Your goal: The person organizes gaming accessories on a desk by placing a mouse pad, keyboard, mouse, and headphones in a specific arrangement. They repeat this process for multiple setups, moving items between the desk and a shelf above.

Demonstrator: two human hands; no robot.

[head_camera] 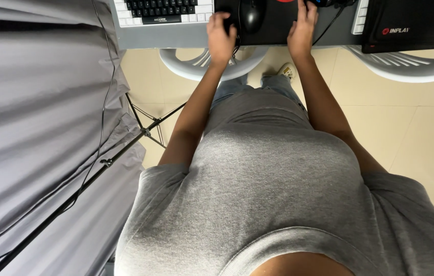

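Both of my arms reach forward to a grey desk [176, 37] at the top of the view. My left hand [221, 38] rests at the front edge of a black desk mat [273, 28], fingers curled, just left of a black mouse [251, 14]. Something small and dark sits by its fingertips; whether it is gripped does not show. My right hand [303, 25] lies on the mat with fingers stretched toward a dark object [327, 3] with a black cable [329, 24], cut off by the frame's top edge.
A white and black keyboard [160, 11] lies left of the mat, a second black mat [414, 25] at the right. White plastic chairs [406, 66] stand under the desk on a beige tiled floor. A grey cloth backdrop [38, 128] on a black stand [105, 163] fills the left.
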